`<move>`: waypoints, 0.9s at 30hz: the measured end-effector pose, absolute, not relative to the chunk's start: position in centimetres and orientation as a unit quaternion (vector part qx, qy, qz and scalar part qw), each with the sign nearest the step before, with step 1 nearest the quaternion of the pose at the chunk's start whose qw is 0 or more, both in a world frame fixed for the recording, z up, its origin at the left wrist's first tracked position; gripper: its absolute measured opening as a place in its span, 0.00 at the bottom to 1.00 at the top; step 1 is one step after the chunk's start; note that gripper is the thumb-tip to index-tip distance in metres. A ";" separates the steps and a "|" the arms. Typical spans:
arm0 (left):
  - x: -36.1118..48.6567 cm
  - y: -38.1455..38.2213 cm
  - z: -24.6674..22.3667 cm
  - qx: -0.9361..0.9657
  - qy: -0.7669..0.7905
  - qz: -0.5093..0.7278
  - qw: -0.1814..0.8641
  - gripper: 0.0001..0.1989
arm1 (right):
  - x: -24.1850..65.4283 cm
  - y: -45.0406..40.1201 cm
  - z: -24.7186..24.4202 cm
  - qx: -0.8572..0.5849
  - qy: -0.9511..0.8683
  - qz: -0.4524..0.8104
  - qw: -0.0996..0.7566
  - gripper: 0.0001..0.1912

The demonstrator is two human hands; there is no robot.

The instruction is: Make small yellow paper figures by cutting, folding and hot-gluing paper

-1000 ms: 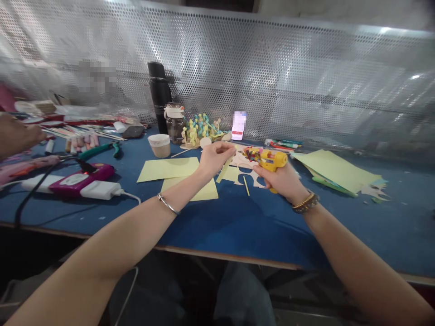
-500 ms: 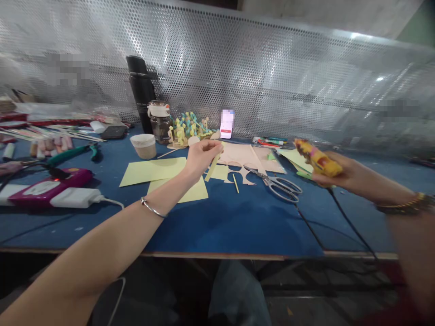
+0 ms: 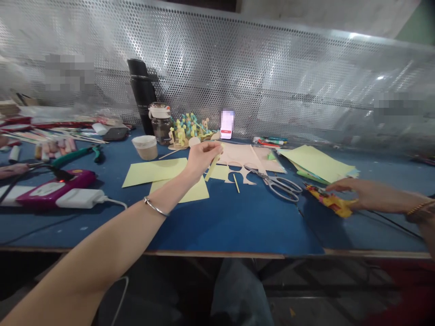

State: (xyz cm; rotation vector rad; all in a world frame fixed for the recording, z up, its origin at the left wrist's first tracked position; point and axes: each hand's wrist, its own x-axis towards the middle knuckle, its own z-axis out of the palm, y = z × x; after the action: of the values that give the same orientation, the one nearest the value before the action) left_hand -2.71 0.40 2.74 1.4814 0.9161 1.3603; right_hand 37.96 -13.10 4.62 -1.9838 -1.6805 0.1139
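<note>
Over a blue-topped workbench (image 3: 238,226), the left hand (image 3: 202,158) is raised at the end of a forward-reaching forearm, its fingertips (image 3: 212,146) closed in a pinch on a narrow pale-yellow card strip (image 3: 213,168) that slants down from them. A thin silver bangle (image 3: 154,206) circles the forearm near the wrist.

The right arm stretches low toward the far right. The right hand (image 3: 355,192) is open and palm down, with its fingers (image 3: 340,184) extended just over a yellow hot glue gun (image 3: 331,203) lying on its side on the bench, speckled with other colours. Whether they touch it cannot be told. The gun sits well apart from the left hand.

Between the hands, steel scissors (image 3: 280,188) lie at the edge of a cut pale-pink paper sheet (image 3: 244,155), with a thin yellow stick (image 3: 236,183) just below it. Two pale-yellow card sheets (image 3: 154,173) lie under and beside the left hand, and a stack of pale-yellow card (image 3: 316,163) lies beyond the right hand.

Farther out stand a kraft paper cup (image 3: 145,148), a tall black flask (image 3: 142,95), and a curling paper model (image 3: 190,129), against a perforated metal screen (image 3: 272,77).
</note>
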 end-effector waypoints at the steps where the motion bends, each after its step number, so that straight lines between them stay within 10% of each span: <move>1: -2.8 0.5 2.7 0.597 0.370 0.551 0.451 0.07 | 37.5 -12.7 5.2 -0.734 -0.644 0.103 0.188 0.24; 13: -2.7 0.4 2.8 0.510 0.380 0.506 0.582 0.08 | 17.9 -6.5 6.9 -0.560 -0.783 0.145 0.228 0.10; 27: -1.1 -1.4 2.6 0.453 0.335 0.480 0.672 0.07 | 13.7 -4.7 1.8 -0.468 -0.616 0.386 0.503 0.13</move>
State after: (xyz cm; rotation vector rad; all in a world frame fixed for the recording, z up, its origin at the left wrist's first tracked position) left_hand -1.11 -1.40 2.65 1.0199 0.7539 1.0812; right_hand 13.66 -4.68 1.84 -1.1296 -1.4866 0.9325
